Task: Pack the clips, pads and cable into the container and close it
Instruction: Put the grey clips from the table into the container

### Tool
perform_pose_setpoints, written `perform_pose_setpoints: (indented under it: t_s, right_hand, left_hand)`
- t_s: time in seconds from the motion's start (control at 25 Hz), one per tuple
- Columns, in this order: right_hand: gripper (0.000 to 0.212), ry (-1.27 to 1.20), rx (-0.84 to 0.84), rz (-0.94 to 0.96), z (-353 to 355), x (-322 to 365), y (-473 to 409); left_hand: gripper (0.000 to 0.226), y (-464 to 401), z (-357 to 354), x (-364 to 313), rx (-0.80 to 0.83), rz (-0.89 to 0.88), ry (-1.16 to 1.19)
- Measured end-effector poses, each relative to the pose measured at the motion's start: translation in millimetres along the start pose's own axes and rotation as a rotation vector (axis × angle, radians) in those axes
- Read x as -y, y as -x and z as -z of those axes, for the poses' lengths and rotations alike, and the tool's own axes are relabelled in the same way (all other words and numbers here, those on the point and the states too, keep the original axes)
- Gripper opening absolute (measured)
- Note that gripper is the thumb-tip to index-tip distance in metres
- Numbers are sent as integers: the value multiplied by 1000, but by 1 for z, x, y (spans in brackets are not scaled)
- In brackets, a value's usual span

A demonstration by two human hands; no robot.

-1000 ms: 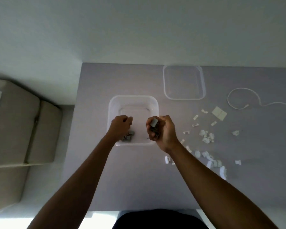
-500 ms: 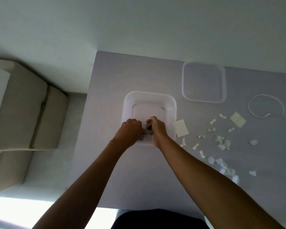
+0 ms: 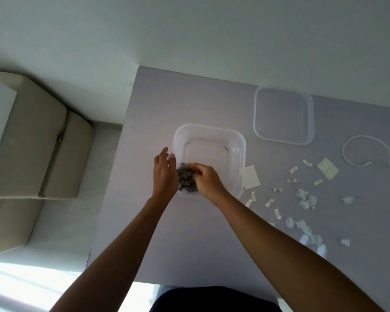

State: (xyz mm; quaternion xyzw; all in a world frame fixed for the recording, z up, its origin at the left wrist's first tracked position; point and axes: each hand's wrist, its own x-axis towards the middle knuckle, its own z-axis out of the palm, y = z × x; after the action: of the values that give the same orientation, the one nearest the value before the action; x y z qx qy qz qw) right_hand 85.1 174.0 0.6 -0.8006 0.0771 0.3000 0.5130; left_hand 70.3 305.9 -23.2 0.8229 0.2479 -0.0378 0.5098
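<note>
Spanning a grey table [image 3: 189, 104] beside a beige sofa [image 3: 32, 143], left fingers [image 3: 167, 156] straight, right fingers [image 3: 198, 171] curled, grip unclear.

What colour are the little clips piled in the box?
Dark grey. The clips show best in the head view, heaped in the clear box between the hands.

Grey clips [image 3: 186, 179], clear container [image 3: 240, 143], white cable [image 3: 367, 140]

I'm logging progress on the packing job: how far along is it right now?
Done: a pile of grey clips lies in the container. In hand: the right hand is at that pile, the left hand open beside it. Left: white clips, pads and cable lie on the table; the lid is off.
</note>
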Motion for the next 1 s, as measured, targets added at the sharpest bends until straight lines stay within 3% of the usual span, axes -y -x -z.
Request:
perform_pose_setpoints:
  t_s: [0.28, 0.48, 0.68, 0.88, 1.0]
  right_hand:
    - [37, 206, -103, 128, -1, -12, -4]
    - [53, 262, 27, 69, -6, -8, -13]
    - [51, 261, -160, 36, 3, -11, -18]
    - [58, 534, -7, 2, 0, 1, -28]
    - [55, 569, 88, 6, -7, -2, -21]
  left_hand:
    - [41, 0, -5, 2, 11, -24, 95]
    - [42, -1, -6, 4, -2, -38, 64]
    - [42, 0, -7, 4, 4, -56, 44]
    - [40, -1, -5, 4, -15, -54, 27]
    - [39, 1, -5, 4, -17, -36, 32]
